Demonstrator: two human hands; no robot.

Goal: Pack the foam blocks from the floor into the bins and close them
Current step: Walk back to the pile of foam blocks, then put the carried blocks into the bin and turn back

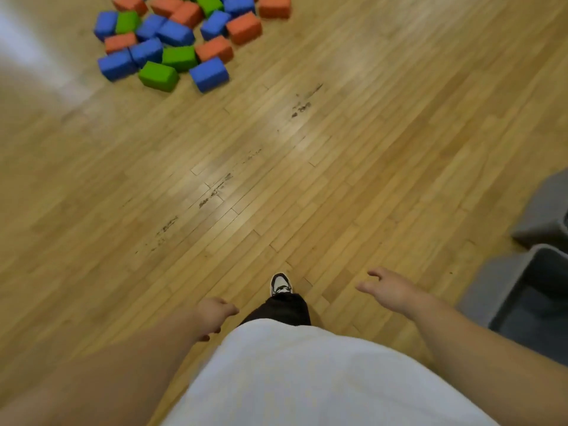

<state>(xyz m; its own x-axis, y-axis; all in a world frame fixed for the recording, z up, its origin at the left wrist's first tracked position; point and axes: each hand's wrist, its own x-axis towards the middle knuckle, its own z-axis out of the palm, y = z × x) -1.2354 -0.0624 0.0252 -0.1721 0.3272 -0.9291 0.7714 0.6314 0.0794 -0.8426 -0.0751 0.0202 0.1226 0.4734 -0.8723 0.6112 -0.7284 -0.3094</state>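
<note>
A pile of several blue, orange and green foam blocks [184, 38] lies on the wooden floor at the upper left, far ahead of me. A grey bin [495, 290] stands open at the right edge, and its inside looks dark. My left hand [213, 315] hangs low in front of my body with loosely curled fingers and holds nothing. My right hand [388, 287] reaches forward over the floor, fingers relaxed and spread, also holding nothing. It is just left of the bin.
A second grey bin or lid [544, 210] shows at the right edge behind the first. My foot in a black and white shoe [280, 284] steps on the wood floor [276, 164], which has dark scuff marks in the middle.
</note>
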